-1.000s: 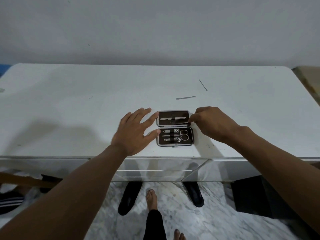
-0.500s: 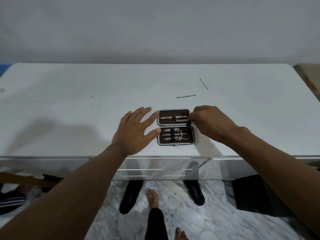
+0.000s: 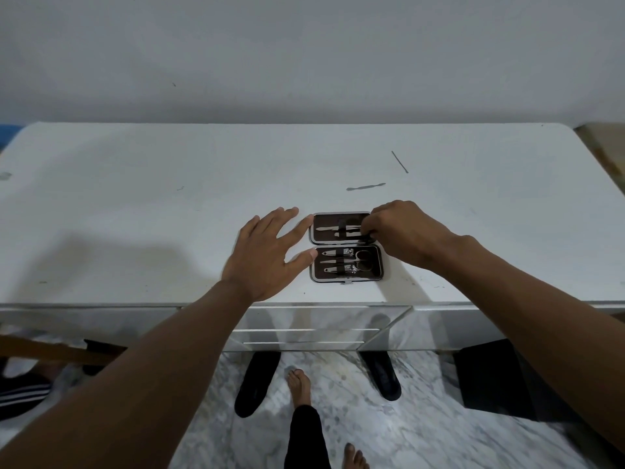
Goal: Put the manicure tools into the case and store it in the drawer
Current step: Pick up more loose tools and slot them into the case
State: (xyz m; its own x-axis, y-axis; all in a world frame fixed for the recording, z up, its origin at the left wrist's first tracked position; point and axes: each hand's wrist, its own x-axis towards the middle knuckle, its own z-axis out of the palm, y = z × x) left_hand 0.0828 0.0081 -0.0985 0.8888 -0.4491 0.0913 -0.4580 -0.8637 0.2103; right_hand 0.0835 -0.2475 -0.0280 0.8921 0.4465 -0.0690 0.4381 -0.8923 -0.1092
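Note:
A small dark manicure case [image 3: 348, 275] lies wide open near the front edge of the white table [image 3: 169, 211]. Its near half holds clippers and small scissors; its far half holds two slim tools under a strap. My left hand [image 3: 267, 255] lies flat, fingers spread, touching the case's left edge. My right hand [image 3: 402, 231] pinches the right end of a slim tool in the far half. Two loose tools lie behind: a flat cuticle pusher [image 3: 366, 187] and a thin pick [image 3: 399, 161].
A drawer front [image 3: 304, 328] with a long handle sits just below the table edge under the case. Black slippers [image 3: 257, 384] and my bare feet are on the marble floor. A wall stands behind the table.
My right hand's fingers have shifted slightly left along the slim tool in the far half. My left hand and the case have stayed where they were.

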